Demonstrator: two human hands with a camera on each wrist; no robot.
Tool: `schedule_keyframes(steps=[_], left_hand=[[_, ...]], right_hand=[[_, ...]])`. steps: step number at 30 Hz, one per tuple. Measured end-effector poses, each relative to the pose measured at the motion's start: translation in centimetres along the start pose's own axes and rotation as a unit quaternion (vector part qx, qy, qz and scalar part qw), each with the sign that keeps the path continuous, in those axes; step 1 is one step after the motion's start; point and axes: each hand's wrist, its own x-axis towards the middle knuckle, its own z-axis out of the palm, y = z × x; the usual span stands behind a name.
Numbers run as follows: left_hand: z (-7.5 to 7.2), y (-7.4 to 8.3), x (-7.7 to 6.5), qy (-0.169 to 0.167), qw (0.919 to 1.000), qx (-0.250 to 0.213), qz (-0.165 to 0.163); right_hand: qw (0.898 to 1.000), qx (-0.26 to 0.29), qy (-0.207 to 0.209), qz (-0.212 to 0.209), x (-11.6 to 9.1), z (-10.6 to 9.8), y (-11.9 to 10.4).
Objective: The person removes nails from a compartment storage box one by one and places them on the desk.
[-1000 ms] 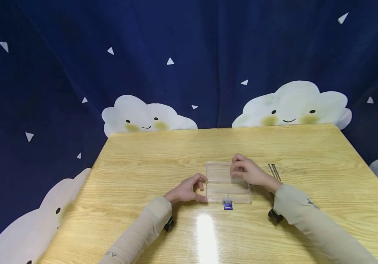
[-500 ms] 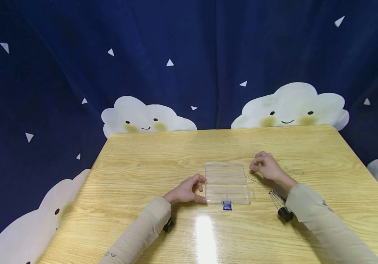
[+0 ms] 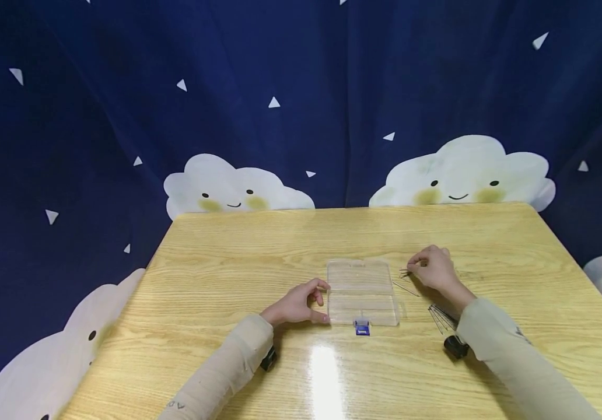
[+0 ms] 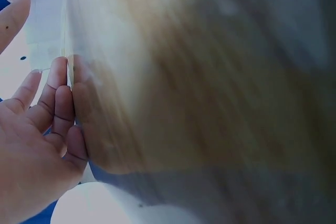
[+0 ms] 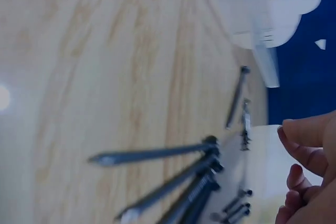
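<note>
A flat, clear plastic divided box [image 3: 360,293] lies on the table, with a blue tab [image 3: 362,328] at its front edge. At its left side, my left hand [image 3: 301,302] touches the edge with forefinger and thumb spread apart; the left wrist view shows the loosely bent other fingers [image 4: 63,100]. To the right of the box, my right hand [image 3: 434,269] brings thumb and forefinger tips together over some small nails [image 3: 405,272]. I cannot tell whether one is between them. A lone nail [image 3: 405,288] lies between box and hand.
Several long nails [image 3: 439,317] lie fanned out beneath the right wrist, large in the right wrist view. Black wrist cameras [image 3: 455,347] sit under both sleeves. The wooden table [image 3: 238,245] ends at a dark blue curtain [image 3: 259,52] with cloud prints.
My right hand has moved from over the box to the small nails at its right. A lone nail beside the box now shows. My left hand stays at the box's left edge.
</note>
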Motion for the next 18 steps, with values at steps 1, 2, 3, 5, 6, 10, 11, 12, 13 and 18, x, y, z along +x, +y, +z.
schedule_keyframes(steps=[1,2,3,5,6,10,11,12,13,18], left_hand=[[0.0,0.0,0.0,-0.001,1.0,-0.001,0.0],[0.1,-0.1,0.1,0.0,1.0,-0.002,0.002],[0.1,-0.1,0.1,0.0,1.0,-0.005,0.003],[0.2,-0.2,0.1,-0.001,0.9999,-0.017,0.002],[0.2,-0.3,0.1,-0.001,0.9997,-0.025,0.0],[0.1,-0.5,-0.5,0.01,0.9984,-0.055,-0.005],[0.1,-0.5,-0.7,0.014,0.998,-0.062,-0.004],[0.0,-0.6,-0.9,0.018,0.9977,-0.066,-0.002],[-0.1,-0.7,-1.2,0.024,0.9975,-0.067,0.001],[-1.2,-0.7,-3.6,0.071,0.9972,-0.013,0.017]], right_hand=[[1.0,0.006,0.01,-0.006,-0.3,-0.4,0.0],[1.0,0.015,0.017,-0.009,-0.8,-0.7,0.0],[0.999,0.02,0.023,-0.013,-1.2,-1.1,0.0],[0.999,0.029,0.035,-0.02,-2.2,-1.9,0.0],[0.999,0.029,0.039,-0.022,-2.8,-2.2,0.1],[0.997,0.037,0.057,-0.034,-4.8,-3.2,0.3],[0.997,0.036,0.062,-0.036,-5.3,-3.4,0.5],[0.996,0.033,0.068,-0.039,-5.8,-3.6,0.6],[0.996,0.031,0.076,-0.044,-6.3,-3.7,0.8],[0.991,-0.007,0.116,-0.064,-8.6,-4.6,1.5]])
